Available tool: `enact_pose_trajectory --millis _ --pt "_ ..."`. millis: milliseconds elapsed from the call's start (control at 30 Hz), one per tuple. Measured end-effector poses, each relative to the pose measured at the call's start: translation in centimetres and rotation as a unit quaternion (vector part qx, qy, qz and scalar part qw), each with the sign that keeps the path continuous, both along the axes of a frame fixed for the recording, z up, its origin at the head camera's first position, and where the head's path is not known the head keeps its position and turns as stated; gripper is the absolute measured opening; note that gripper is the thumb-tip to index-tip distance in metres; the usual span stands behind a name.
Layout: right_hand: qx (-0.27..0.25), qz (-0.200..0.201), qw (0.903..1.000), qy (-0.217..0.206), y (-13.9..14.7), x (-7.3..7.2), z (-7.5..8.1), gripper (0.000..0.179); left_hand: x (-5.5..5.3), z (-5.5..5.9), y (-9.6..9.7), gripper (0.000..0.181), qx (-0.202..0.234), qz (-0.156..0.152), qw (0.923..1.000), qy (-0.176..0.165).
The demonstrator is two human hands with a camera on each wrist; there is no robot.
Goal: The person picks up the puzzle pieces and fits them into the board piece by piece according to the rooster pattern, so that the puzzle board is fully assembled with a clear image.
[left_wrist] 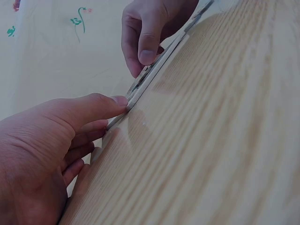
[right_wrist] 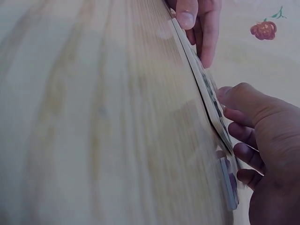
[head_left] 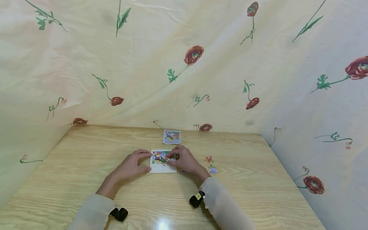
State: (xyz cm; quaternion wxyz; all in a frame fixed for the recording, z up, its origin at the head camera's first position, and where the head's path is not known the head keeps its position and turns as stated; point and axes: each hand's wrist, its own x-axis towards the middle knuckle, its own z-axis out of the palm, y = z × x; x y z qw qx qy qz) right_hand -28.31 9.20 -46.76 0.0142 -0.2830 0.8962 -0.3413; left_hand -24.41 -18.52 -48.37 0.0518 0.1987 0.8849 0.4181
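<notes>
A white-framed jigsaw board (head_left: pixel 159 168) lies flat on the wooden table, its upper part filled with a colourful picture and its lower strip white. My left hand (head_left: pixel 130 164) holds the board along its left side, thumb at the near corner and fingers at the far one. Over the right half of the board, my right hand (head_left: pixel 185 160) has thumb and index finger brought together at a jigsaw piece (head_left: pixel 164 159) within the picture. In the right wrist view, the other fingers (right_wrist: pixel 248 157) of this hand curl loosely beside the board's edge. The hand partly covers the picture.
Loose jigsaw pieces lie to the right: an orange-red one (head_left: pixel 209 159) and a purple-green one (head_left: pixel 212 169). Another piece (right_wrist: pixel 228 183) lies beside the board under my right hand. A picture card (head_left: pixel 172 136) lies behind the board, near a flower-printed cloth (head_left: pixel 138 80).
</notes>
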Motion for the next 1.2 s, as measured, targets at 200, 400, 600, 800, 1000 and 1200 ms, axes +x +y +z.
enact_pose_trajectory --millis 200,400,600,800,1000,1200 --pt "0.009 -0.006 0.9999 -0.002 -0.22 -0.10 -0.20 0.016 0.01 0.02 -0.01 0.058 -0.004 0.001 1.0000 0.005" --pt "0.012 -0.004 0.9999 0.006 -0.34 -0.22 -0.53 0.015 0.03 -0.07 -0.11 0.058 -0.001 0.001 1.0000 0.004" --pt "0.016 -0.009 0.9998 0.002 -0.47 0.01 -0.31 0.015 0.00 -0.06 -0.08 0.059 0.003 0.001 1.0000 0.001" --pt "0.021 -0.011 0.9997 0.010 -0.62 0.17 -0.26 0.017 -0.02 -0.15 -0.11 0.058 -0.003 0.001 1.0000 0.005" --pt "0.020 -0.011 0.9997 0.013 -0.68 0.27 -0.27 0.018 0.02 -0.10 -0.08 0.058 -0.003 0.001 1.0000 0.002" --pt "0.006 -0.008 0.9997 0.021 -0.82 0.30 -0.14 0.017 0.10 0.04 -0.05 0.058 0.002 0.000 1.0000 0.001"
